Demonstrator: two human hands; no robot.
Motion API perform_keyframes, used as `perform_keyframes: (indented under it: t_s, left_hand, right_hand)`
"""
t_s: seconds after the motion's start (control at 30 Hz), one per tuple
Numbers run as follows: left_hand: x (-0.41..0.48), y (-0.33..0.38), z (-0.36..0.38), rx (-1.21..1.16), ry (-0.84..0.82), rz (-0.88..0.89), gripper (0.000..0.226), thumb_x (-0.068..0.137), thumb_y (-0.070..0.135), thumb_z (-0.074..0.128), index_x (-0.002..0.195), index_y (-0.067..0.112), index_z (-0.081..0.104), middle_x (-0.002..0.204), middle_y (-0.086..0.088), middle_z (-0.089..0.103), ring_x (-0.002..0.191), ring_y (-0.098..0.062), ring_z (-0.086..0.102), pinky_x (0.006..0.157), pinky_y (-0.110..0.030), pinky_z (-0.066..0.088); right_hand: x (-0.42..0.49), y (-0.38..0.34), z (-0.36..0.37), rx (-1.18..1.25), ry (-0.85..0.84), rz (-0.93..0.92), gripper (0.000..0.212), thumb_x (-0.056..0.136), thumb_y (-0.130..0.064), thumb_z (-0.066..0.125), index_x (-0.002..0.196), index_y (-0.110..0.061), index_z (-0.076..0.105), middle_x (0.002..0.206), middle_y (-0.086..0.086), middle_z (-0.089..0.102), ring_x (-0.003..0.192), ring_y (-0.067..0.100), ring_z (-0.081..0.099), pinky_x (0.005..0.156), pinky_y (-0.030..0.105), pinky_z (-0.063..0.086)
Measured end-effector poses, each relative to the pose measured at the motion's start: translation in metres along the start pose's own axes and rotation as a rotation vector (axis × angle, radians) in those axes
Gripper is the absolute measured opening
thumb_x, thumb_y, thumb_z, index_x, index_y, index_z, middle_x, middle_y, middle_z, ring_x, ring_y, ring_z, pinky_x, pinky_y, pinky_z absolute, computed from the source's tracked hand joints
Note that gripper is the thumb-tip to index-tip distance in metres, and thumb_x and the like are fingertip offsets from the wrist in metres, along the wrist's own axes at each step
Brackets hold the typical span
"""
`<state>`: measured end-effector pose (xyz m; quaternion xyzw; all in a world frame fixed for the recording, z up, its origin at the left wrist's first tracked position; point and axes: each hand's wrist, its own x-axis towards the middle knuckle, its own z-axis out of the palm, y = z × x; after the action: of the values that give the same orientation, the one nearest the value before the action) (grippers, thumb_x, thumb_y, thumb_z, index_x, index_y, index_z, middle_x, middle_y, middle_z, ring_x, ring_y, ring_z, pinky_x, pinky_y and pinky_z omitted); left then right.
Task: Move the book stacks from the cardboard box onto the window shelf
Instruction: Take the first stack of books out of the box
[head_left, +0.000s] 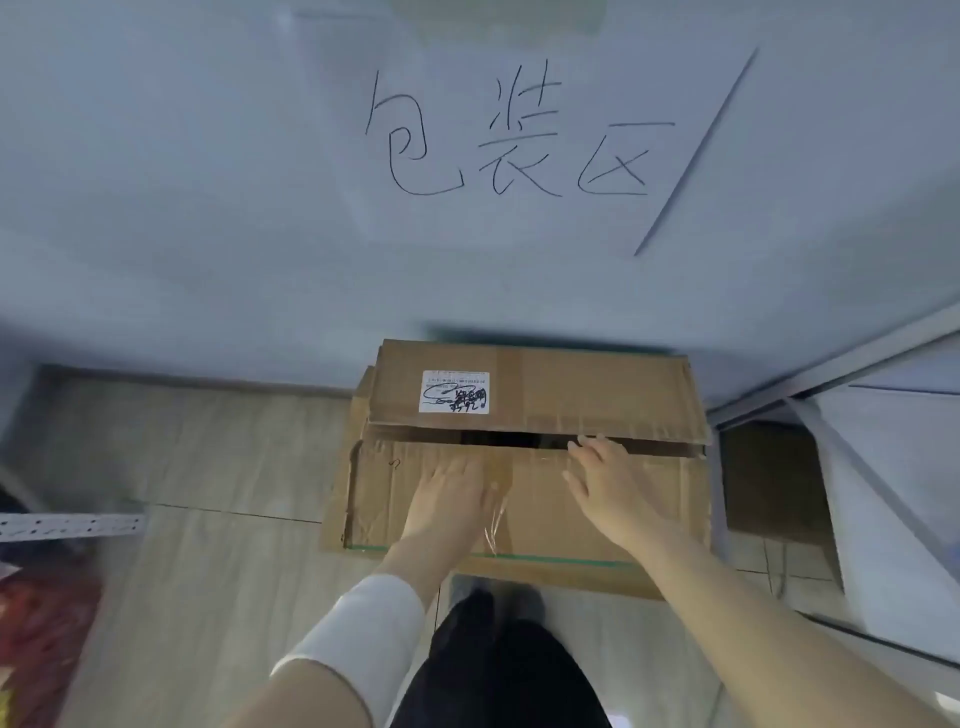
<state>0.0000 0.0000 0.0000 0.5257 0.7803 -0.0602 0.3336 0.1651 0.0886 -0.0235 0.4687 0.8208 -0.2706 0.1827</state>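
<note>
Both hands lay flat and spread on the cardboard box (530, 467), holding nothing. Right hand (605, 480) fingertips touched the flap seam; left hand (452, 493) sat nearer. Books hidden beneath.

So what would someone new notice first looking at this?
Big handwritten characters on a white sheet on the wall, top centre. Below it, a cardboard box on the floor, its flaps nearly shut, with the left hand flat on the near flap and the right hand at the gap.

Storeroom packing corner: handwritten wall sign (519, 140), cardboard box (530, 467), metal racking (72, 526).
</note>
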Motion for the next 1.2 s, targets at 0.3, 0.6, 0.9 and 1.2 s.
perform_keyframes:
  t_s: [0.3,0.6,0.9,1.2]
  left_hand:
    - [0.065,-0.011,-0.010,-0.066,0.110,0.089,0.040,0.100,0.033,0.036,0.135,0.017,0.047,0.134,0.001,0.055,0.125,-0.019,0.048,0.105,-0.031,0.034]
    - [0.024,-0.003,-0.038,-0.139,0.044,0.035,0.034,0.099,0.031,0.039,0.127,0.018,0.053,0.121,-0.001,0.062,0.112,-0.021,0.058,0.092,-0.033,0.044]
    - [0.036,-0.006,0.015,-0.154,-0.096,0.020,0.039,0.099,0.033,0.038,0.135,0.019,0.048,0.131,-0.002,0.057,0.118,-0.020,0.055,0.096,-0.033,0.043]
    - [0.080,-0.005,0.038,-0.171,-0.080,0.007,0.039,0.099,0.031,0.040,0.136,0.018,0.048,0.134,-0.002,0.056,0.121,-0.021,0.053,0.097,-0.036,0.044]
  right_hand:
    - [0.039,0.011,0.025,-0.051,0.092,-0.053,0.043,0.100,-0.035,0.031,0.134,-0.016,0.051,0.128,0.000,0.057,0.117,0.020,0.051,0.098,0.031,0.037]
    - [-0.056,-0.004,-0.008,0.132,-0.056,-0.084,0.035,0.099,-0.040,0.031,0.081,-0.017,0.051,0.073,-0.009,0.045,0.070,0.011,0.048,0.055,0.019,0.032]
    - [-0.069,0.007,0.060,0.249,-0.590,0.045,0.039,0.097,-0.047,0.034,0.105,-0.017,0.058,0.104,0.000,0.064,0.080,0.013,0.057,0.067,0.024,0.042]
    - [-0.026,0.014,0.084,0.330,-0.387,0.069,0.034,0.098,-0.041,0.034,0.118,-0.024,0.054,0.120,-0.010,0.060,0.104,0.006,0.057,0.081,0.018,0.043]
